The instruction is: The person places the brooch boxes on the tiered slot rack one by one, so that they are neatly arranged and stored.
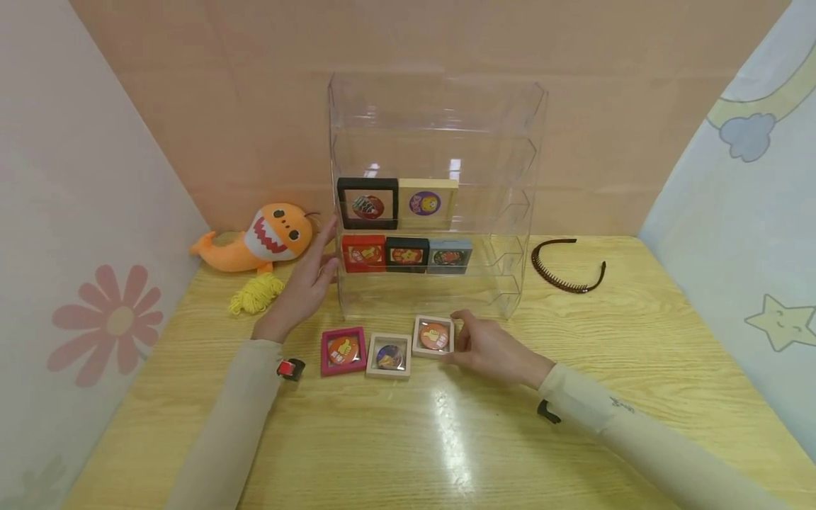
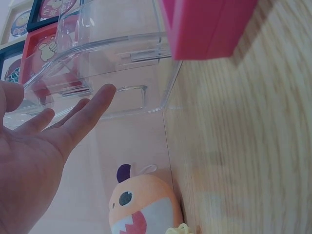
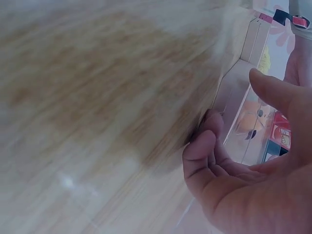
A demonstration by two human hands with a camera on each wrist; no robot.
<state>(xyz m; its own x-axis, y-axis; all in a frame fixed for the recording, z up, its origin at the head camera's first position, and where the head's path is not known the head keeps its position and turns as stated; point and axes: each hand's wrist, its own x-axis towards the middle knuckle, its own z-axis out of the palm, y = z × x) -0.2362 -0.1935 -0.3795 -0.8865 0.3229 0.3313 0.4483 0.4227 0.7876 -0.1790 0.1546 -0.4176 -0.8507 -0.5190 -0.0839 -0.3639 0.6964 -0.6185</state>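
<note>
My right hand (image 1: pixel 494 352) is at a cream square badge frame (image 1: pixel 433 336) on the table, with the thumb at its near right corner and the fingertips at its far right corner. In the right wrist view, curled fingers (image 3: pixel 202 148) lie against the side of this frame. Another cream frame (image 1: pixel 389 356) and a magenta frame (image 1: pixel 343 350) lie to its left. My left hand (image 1: pixel 302 290), fingers extended, rests at the left side of a clear tiered display rack (image 1: pixel 436 129). That hand holds nothing.
On the rack's tiers stand black (image 1: pixel 367 203), yellow (image 1: pixel 427 204), red (image 1: pixel 364 254) and other framed badges. An orange plush shark (image 1: pixel 239 248) and yellow yarn (image 1: pixel 256 294) lie at the left. A brown toothed headband (image 1: pixel 561 280) lies right of the rack.
</note>
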